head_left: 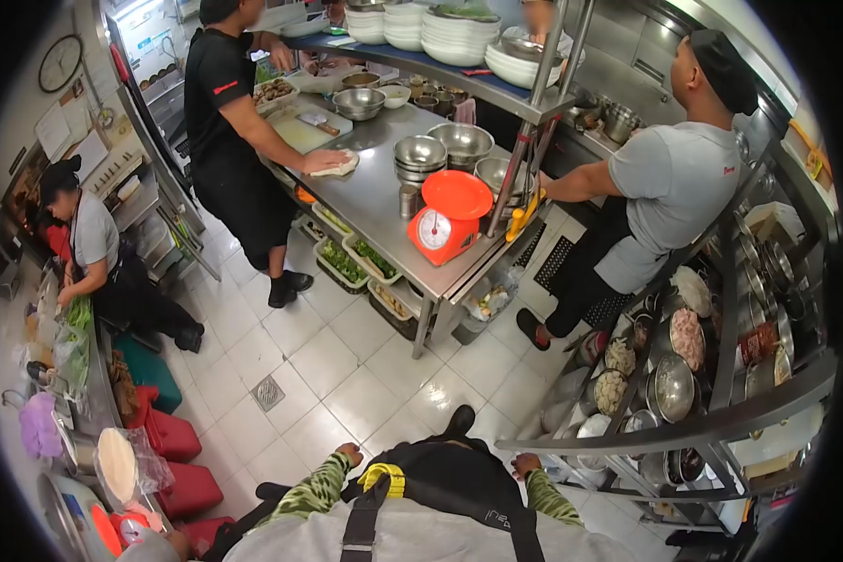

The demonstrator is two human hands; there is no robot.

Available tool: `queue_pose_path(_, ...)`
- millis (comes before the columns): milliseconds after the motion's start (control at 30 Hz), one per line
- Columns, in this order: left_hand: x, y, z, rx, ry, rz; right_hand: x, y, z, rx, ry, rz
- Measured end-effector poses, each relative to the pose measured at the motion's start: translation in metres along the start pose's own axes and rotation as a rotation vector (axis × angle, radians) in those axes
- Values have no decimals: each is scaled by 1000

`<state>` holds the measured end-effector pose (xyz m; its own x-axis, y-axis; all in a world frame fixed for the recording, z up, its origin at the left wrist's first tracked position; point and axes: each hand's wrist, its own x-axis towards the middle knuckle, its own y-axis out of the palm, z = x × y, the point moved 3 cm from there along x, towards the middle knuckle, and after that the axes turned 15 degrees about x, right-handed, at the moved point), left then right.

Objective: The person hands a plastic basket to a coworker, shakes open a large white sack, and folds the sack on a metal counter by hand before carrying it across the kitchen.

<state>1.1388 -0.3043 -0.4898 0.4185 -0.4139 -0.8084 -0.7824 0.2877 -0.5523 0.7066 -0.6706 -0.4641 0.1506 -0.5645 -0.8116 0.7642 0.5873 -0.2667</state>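
Note:
My left hand (349,455) hangs in front of the black apron (440,470), in a green patterned sleeve. Its small visible fingers look loosely bent and a little apart, with nothing seen in them. On the other side of the apron is my right hand (526,464), its fingers curled in and no object showing. It is close to the metal rack's rail (571,444), though I cannot tell whether they touch. A yellow coiled strap (384,480) lies at the apron's waist near my left hand.
Ahead stands a steel table (370,169) with a red kitchen scale (448,217) and metal bowls (464,142). A person in black wipes it; another in grey stands right. A third works at the left counter. Red bins (173,434) line the left; food bowls (672,386) fill the right rack.

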Motion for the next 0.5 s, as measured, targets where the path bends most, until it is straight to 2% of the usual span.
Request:
queue_pose_path(67, 5, -5, -5, -19, 47, -80, 20, 0, 4, -144, 3, 58)
queue_pose_path(100, -7, -14, -12, -150, -29, -28, 32, 2, 6, -259, -14, 113)
queue_pose_path(167, -3, -20, -15, -50, -11, -131, 61, 8, 13, -514, -82, 256)
queue_pose_path(233, 0, -26, -16, -55, -35, -130, 81, 18, 37, -589, -100, 349)
queue_pose_path(267, -8, -31, -19, -91, -62, -124, 67, 22, 70, -540, -95, 285)
queue_pose_path(300, -11, -33, -21, -148, -126, -105, 101, 22, 72, -581, -328, 324)
queue_pose_path(333, -13, -38, -25, -131, -90, -128, 132, 25, 73, -617, -559, 363)
queue_pose_path(400, 2, -32, -19, -119, -55, -167, 119, 33, 127, -515, -313, 266)
queue_pose_path(467, 22, -21, -16, -191, -18, -200, 103, 34, 182, -419, -260, 228)
queue_pose_path(500, 11, -27, -34, -153, -131, -183, 100, 32, 196, -371, -233, 210)
